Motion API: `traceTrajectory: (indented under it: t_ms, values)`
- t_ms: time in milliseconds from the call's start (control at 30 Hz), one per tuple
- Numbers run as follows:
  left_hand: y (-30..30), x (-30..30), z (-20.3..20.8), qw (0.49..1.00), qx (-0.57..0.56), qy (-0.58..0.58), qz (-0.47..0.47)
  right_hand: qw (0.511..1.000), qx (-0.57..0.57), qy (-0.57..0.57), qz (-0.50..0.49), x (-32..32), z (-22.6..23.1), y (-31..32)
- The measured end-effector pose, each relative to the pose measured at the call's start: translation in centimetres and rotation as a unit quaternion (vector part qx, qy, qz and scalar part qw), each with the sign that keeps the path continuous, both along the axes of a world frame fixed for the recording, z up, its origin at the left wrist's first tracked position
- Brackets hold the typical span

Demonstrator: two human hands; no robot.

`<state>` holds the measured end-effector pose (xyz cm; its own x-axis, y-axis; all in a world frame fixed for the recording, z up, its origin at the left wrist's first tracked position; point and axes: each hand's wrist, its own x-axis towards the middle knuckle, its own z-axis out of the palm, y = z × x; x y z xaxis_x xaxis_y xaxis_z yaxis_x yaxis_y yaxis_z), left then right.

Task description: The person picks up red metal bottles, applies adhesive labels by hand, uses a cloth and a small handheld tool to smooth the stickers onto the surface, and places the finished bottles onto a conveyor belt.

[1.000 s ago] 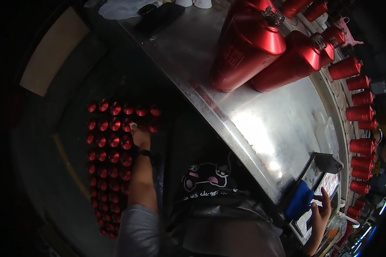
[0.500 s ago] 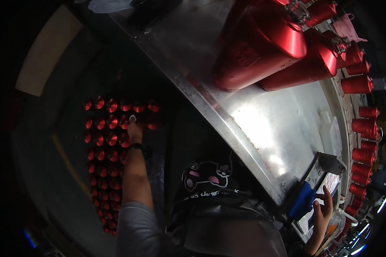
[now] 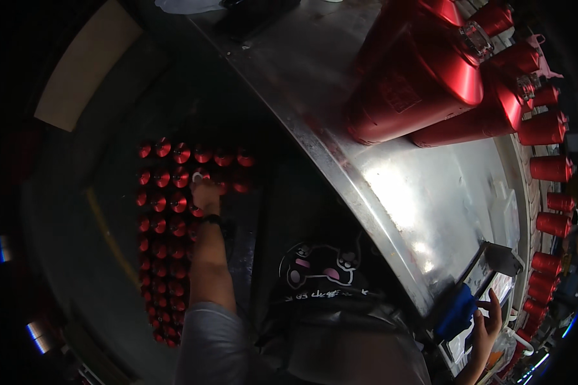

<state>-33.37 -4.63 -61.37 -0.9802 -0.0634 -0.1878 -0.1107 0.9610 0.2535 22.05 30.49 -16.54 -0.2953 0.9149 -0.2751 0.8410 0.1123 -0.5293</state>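
My left hand reaches down among rows of shiny red bottles standing low on my left. Its fingers are bunched at the top of one red bottle, and a small white ring shape shows at the fingertips. The hand itself hides most of the grip. On the right side my right hand is held with thumb and fingers apart and nothing in it. It hovers beside a dark open box with a blue cloth over its edge.
Large red bottles with clear-looking necks stand on the metal table, whose edge runs diagonally between my hands. More red bottles line a curved conveyor at the far right. A pale board is at the upper left.
The view has shifted slightly, so the table and bottles sit further right. My left hand has moved a little left over the rows of bottles. My right hand stays by the box.
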Motion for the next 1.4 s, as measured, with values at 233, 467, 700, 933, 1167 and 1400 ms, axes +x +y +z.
traceTrajectory:
  t_ms: [233, 467, 700, 933, 1167, 1400]
  values:
    - [-8.9, -6.2, -6.6, 0.99, 0.034, 0.052, -0.125, 1.0, -0.019, 0.02, 0.0, -1.1, -1.1, 1.8]
    - [-5.4, -6.1, -6.3, 0.999, -0.026, -0.018, -0.029, 1.0, -0.004, -0.012, 0.012, -1.9, -1.9, 2.4]
    - [-4.6, -6.7, -6.7, 0.999, 0.038, -0.012, -0.003, 1.0, -0.016, -0.012, 0.005, -2.8, -2.2, 2.9]
    - [-4.7, -7.7, -6.9, 0.996, -0.001, -0.019, -0.084, 1.0, -0.029, 0.0, 0.001, -2.2, -2.4, 3.4]
    - [-0.9, -1.7, -4.2, 0.987, 0.006, 0.14, -0.078, 1.0, -0.027, 0.009, -0.002, -1.4, -2.3, 3.2]
    - [4.4, 3.8, -2.5, 0.943, 0.101, 0.093, -0.302, 0.999, -0.04, 0.031, -0.004, -1.2, -2.2, 3.2]
